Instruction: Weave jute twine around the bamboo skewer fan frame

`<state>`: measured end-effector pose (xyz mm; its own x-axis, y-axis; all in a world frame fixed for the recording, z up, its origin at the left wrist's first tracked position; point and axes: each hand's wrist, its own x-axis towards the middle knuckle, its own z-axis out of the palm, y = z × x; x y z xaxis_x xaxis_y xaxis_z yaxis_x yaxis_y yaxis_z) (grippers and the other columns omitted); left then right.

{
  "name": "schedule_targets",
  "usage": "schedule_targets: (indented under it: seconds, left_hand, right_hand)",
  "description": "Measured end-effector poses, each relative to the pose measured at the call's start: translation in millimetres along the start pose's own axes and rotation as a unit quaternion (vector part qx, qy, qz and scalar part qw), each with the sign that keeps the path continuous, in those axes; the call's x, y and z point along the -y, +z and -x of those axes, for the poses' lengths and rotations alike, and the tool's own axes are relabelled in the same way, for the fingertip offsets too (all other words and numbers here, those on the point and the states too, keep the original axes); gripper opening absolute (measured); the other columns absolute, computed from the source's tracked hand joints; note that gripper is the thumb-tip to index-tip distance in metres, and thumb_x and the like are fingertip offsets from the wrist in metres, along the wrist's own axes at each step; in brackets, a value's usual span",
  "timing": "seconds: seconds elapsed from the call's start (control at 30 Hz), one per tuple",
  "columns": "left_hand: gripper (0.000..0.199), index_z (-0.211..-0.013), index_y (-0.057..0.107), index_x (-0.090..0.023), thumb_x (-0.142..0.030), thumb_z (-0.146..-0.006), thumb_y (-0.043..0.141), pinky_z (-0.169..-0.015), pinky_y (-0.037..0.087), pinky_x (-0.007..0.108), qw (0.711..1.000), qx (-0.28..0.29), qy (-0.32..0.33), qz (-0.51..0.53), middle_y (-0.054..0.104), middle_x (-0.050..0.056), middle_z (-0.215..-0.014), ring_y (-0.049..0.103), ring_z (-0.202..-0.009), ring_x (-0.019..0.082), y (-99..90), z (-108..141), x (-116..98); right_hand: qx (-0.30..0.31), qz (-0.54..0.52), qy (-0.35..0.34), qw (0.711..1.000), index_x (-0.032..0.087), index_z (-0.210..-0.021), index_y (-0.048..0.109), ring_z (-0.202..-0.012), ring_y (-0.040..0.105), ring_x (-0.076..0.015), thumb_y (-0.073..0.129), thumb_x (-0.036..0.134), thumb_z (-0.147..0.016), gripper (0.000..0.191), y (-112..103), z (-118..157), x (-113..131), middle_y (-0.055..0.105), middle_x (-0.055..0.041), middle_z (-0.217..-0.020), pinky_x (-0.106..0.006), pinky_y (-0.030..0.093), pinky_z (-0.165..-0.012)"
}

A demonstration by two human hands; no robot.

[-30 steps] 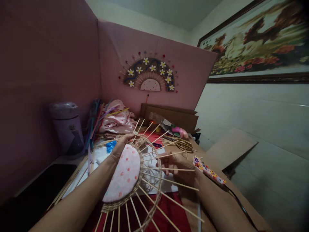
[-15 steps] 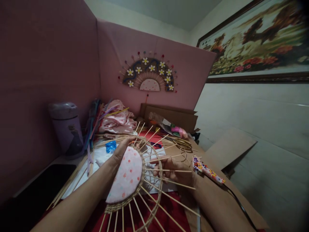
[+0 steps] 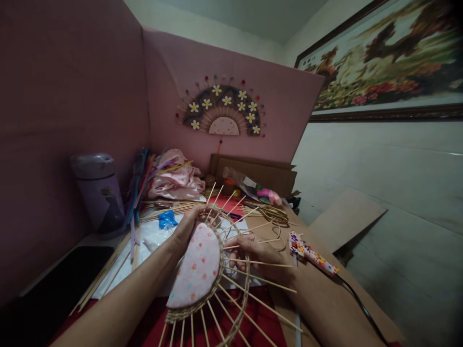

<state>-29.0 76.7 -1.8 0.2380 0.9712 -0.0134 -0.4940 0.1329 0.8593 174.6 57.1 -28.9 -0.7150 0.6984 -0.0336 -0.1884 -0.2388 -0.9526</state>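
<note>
Clasping spotted fan [image 3: 198, 265], lower centre, with left grip [image 3: 191, 224]; holding right grip [image 3: 253, 249] half-curled among sticks [image 3: 277, 313]; cannot tell if pinching.

Half-round fan panel [image 3: 197, 265]: pale pink, red-dotted. Sticks [image 3: 269, 308]: straw-coloured. Glue gun [image 3: 314, 258]: flower-patterned. Bottle [image 3: 94, 198]: lilac. Packet [image 3: 167, 220]: blue.

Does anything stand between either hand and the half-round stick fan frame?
Nothing visible does: the left hand grips the fan frame by its upper end, and the right hand is in among its sticks.
</note>
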Motion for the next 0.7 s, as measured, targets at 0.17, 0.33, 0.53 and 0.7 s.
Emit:
schedule_targets:
  seconds: [0.17, 0.33, 0.53, 0.7]
  left_hand:
    - [0.018, -0.071, 0.065, -0.011, -0.029, -0.07, 0.063, -0.046, 0.04, 0.02, 0.998, -0.041, 0.05, -0.023, 0.061, 0.004, -0.058, 0.054, -0.046, 0.01, -1.5, -5, 4]
    - [0.018, -0.058, 0.063, -0.012, -0.026, -0.067, 0.066, -0.045, 0.037, 0.02, 0.994, -0.016, 0.093, -0.057, 0.059, 0.004, -0.054, 0.049, -0.044, 0.009, -9.8, -12, 9]
    - [0.014, -0.07, 0.065, -0.011, -0.025, -0.068, 0.062, -0.048, 0.041, 0.022, 0.997, -0.002, 0.071, -0.03, 0.063, 0.005, -0.061, 0.055, -0.05, 0.012, -7.7, -6, 6]
    - [0.01, -0.067, 0.062, -0.011, -0.021, -0.063, 0.059, -0.051, 0.044, 0.024, 0.997, -0.05, 0.048, 0.031, 0.063, 0.004, -0.058, 0.057, -0.05, 0.013, 0.2, 0, -1]
  right_hand:
    - [0.0, -0.002, -0.004, 1.0, 0.011, -0.094, 0.069, -0.043, 0.051, -0.0063, 0.058, 0.047, -0.08, 0.04, 3, 2, 0, 0.068, -0.0069, -0.065, -0.017, 0.035, -0.043]
    - [0.01, 0.0, 0.004, 1.0, 0.011, -0.097, 0.068, -0.044, 0.051, -0.0062, 0.059, 0.047, -0.079, 0.041, 1, 3, 1, 0.069, -0.0072, -0.068, -0.017, 0.035, -0.044]
    - [0.017, 0.006, -0.003, 1.0, 0.009, -0.098, 0.068, -0.043, 0.051, -0.0066, 0.06, 0.048, -0.078, 0.044, 0, 2, 0, 0.069, -0.0093, -0.067, -0.017, 0.035, -0.043]
    - [0.021, 0.002, -0.006, 1.0, 0.01, -0.097, 0.069, -0.043, 0.05, -0.0068, 0.058, 0.047, -0.079, 0.042, -1, 2, -2, 0.069, -0.0089, -0.067, -0.017, 0.034, -0.042]
